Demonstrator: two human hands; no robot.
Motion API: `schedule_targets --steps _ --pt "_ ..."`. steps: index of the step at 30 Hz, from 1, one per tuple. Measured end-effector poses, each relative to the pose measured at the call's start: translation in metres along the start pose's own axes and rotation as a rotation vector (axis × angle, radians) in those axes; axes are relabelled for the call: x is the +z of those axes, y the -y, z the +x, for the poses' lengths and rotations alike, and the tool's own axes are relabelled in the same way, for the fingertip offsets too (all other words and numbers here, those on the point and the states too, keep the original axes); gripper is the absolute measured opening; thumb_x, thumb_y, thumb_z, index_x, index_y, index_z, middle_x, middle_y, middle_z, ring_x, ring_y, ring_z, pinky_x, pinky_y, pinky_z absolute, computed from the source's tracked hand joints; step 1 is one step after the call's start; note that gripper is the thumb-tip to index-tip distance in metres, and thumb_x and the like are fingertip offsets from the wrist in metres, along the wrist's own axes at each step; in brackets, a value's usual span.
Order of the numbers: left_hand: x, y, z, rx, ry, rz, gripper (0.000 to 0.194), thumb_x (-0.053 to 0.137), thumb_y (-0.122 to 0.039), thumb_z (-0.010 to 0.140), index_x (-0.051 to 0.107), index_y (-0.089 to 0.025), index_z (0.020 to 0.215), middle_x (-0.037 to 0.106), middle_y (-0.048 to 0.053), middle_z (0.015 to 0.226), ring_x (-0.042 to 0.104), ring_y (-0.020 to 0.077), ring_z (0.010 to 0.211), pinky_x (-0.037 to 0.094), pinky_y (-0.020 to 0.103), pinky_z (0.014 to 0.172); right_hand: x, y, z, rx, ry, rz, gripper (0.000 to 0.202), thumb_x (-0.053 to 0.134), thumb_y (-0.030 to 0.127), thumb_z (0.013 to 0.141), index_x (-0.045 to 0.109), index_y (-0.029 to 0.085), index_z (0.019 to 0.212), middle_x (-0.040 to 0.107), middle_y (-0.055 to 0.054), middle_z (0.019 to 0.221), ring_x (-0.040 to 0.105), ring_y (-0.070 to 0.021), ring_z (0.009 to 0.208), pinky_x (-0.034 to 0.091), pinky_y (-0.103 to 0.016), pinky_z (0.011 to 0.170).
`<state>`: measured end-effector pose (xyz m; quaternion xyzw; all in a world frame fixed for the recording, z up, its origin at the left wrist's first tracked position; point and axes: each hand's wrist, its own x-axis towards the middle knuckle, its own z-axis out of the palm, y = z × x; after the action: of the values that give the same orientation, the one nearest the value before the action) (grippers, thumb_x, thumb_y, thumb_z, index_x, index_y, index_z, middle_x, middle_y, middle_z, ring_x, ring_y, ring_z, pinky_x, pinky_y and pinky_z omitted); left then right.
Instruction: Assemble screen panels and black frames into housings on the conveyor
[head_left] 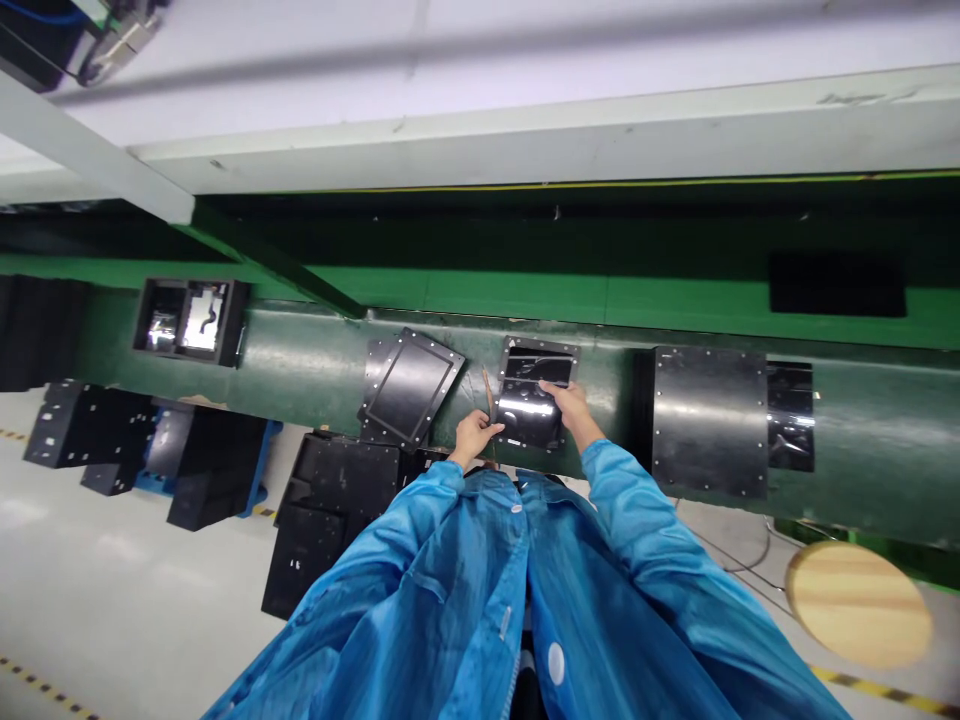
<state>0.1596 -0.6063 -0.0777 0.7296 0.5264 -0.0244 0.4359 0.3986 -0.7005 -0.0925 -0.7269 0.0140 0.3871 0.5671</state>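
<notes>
A black framed plate (504, 366) lies on the green bench in front of me, with a glossy black sheet (529, 402) on it. My left hand (474, 436) is at the plate's lower left edge, its thumb and finger pressed together; what they pinch is too small to name. My right hand (571, 406) reaches over the plate's right side, fingers extended onto the glossy sheet, holding nothing visible. A thin brown tool (487, 388) lies just left of the plate. Farther left, a tilted black framed plate (414, 386) rests on another dark plate.
Stacked black plates (709, 420) stand on the right of the green bench (307, 355), beside glossy sheets (791, 415). A divided black box (234, 322) is at the left. Black trays (349, 475) stand below the bench edge; a round wooden stool (859, 603) is lower right.
</notes>
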Motion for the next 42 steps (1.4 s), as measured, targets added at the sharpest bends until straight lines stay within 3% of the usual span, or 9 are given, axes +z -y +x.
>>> schedule_targets --steps 4,8,13,16,26,31,37,39,42 --pt "0.000 -0.005 0.001 -0.005 -0.032 0.093 0.022 0.084 -0.041 0.091 0.076 -0.021 0.091 0.081 0.005 0.093 0.074 0.0205 0.092 0.047 0.028 0.082 -0.002 0.007 -0.011 -0.143 -0.208 -0.329 0.057 0.088 0.047 0.073 0.070 0.017 0.118 0.080 -0.015 0.116 0.072 -0.0327 0.113 0.056 -0.043 0.100" --pt "-0.002 -0.007 -0.001 0.012 -0.016 0.136 0.025 0.082 -0.044 0.094 0.074 -0.021 0.091 0.081 0.006 0.095 0.075 0.0210 0.094 0.046 0.028 0.082 -0.030 -0.006 -0.043 -0.361 -0.327 -0.704 0.066 0.080 0.045 0.087 0.061 0.013 0.142 0.064 -0.026 0.148 0.057 -0.0384 0.139 0.043 -0.049 0.118" --pt "-0.003 -0.011 -0.008 0.029 0.080 0.281 0.036 0.093 -0.048 0.082 0.069 -0.023 0.094 0.078 0.005 0.090 0.074 0.0243 0.095 0.045 0.029 0.081 -0.066 -0.055 -0.086 -0.045 -0.132 -0.858 0.053 0.089 0.049 0.077 0.069 0.023 0.119 0.080 -0.012 0.108 0.075 -0.0327 0.105 0.055 -0.039 0.090" --pt "-0.001 -0.015 -0.010 0.021 0.115 0.343 0.034 0.092 -0.045 0.082 0.068 -0.024 0.091 0.078 0.007 0.092 0.074 0.0266 0.098 0.047 0.031 0.083 -0.072 -0.072 -0.096 -0.004 -0.118 -0.855 0.042 0.090 0.046 0.075 0.070 0.026 0.106 0.082 -0.009 0.105 0.077 -0.0301 0.100 0.053 -0.035 0.081" --pt "0.005 -0.027 -0.001 -0.131 0.194 0.308 0.030 0.092 -0.046 0.075 0.071 -0.026 0.075 0.079 0.007 0.085 0.076 0.0298 0.097 0.052 0.035 0.083 -0.078 -0.071 -0.084 0.212 -0.218 -0.774 0.031 0.095 0.053 0.064 0.078 0.031 0.078 0.082 -0.006 0.091 0.078 -0.0316 0.090 0.055 -0.038 0.077" --pt "0.007 -0.025 0.004 -0.161 0.185 0.300 0.034 0.093 -0.048 0.073 0.068 -0.025 0.070 0.077 0.007 0.080 0.077 0.0293 0.091 0.054 0.036 0.082 -0.073 -0.069 -0.082 0.132 -0.218 -0.814 0.030 0.093 0.052 0.065 0.077 0.030 0.076 0.083 -0.007 0.090 0.078 -0.0312 0.092 0.055 -0.036 0.077" --pt "-0.004 -0.020 -0.014 -0.006 0.287 0.284 0.034 0.094 -0.037 0.070 0.064 -0.026 0.057 0.073 0.010 0.074 0.077 0.0350 0.088 0.055 0.045 0.084 -0.091 -0.063 -0.093 0.034 -0.060 -0.874 0.029 0.093 0.044 0.066 0.069 0.028 0.067 0.079 -0.006 0.081 0.077 -0.0337 0.087 0.053 -0.039 0.073" --pt "-0.011 -0.027 -0.010 0.022 0.268 0.255 0.027 0.090 -0.039 0.076 0.070 -0.028 0.063 0.073 0.011 0.076 0.077 0.0362 0.090 0.055 0.048 0.087 -0.098 -0.052 -0.084 -0.011 -0.003 -0.898 0.027 0.094 0.042 0.066 0.070 0.028 0.068 0.077 -0.007 0.082 0.076 -0.0353 0.086 0.053 -0.042 0.074" --pt "-0.023 -0.055 0.025 0.133 0.079 0.198 0.021 0.078 -0.042 0.092 0.079 -0.026 0.105 0.076 0.015 0.101 0.075 0.0365 0.107 0.053 0.048 0.099 -0.093 -0.017 -0.046 -0.181 -0.019 -0.823 0.037 0.086 0.049 0.078 0.079 0.029 0.109 0.076 -0.010 0.119 0.075 -0.0315 0.097 0.057 -0.044 0.086"
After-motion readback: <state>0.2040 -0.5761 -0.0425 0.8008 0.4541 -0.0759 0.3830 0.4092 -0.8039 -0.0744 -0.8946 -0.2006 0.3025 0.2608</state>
